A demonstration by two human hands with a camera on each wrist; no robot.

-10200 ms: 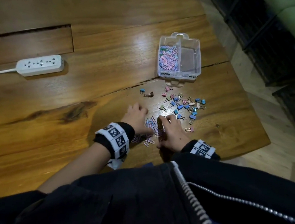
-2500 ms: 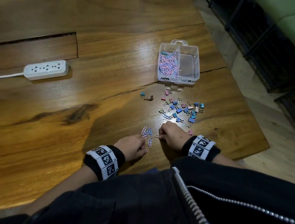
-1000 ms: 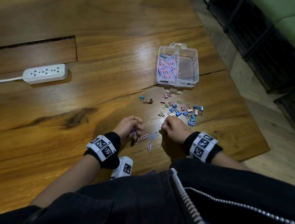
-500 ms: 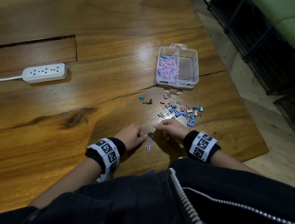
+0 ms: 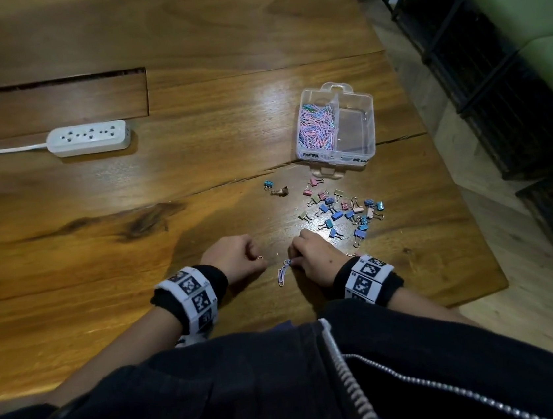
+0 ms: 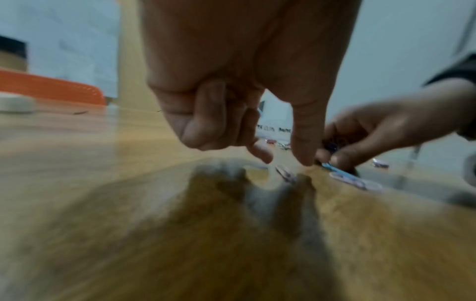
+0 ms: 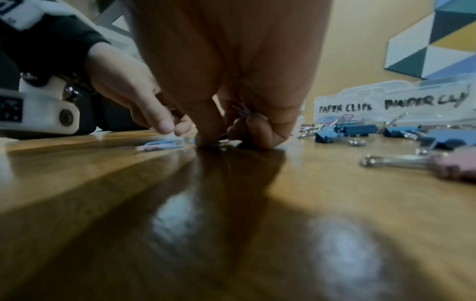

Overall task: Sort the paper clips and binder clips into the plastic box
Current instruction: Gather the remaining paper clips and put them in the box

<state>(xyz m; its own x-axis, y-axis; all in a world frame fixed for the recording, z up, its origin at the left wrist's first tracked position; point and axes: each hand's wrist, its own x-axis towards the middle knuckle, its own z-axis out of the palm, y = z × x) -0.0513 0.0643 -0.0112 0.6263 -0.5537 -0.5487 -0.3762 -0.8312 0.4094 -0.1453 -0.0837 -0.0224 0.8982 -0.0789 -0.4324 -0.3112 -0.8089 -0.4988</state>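
Change: loose paper clips by the hands, a scattered handful a few seconds back, are down to a small cluster.
Left hand: grip curled at the bench, pinching a single clip.
Right hand: grip clenched on several paper clips, fingertips on the wood beside the cluster.
Binder clips: scattered at 1 o'clock from the right hand.
Plastic box: at 12 o'clock beyond them; left compartment holds paper clips, right appears bare.
Power strip: at 10 o'clock.
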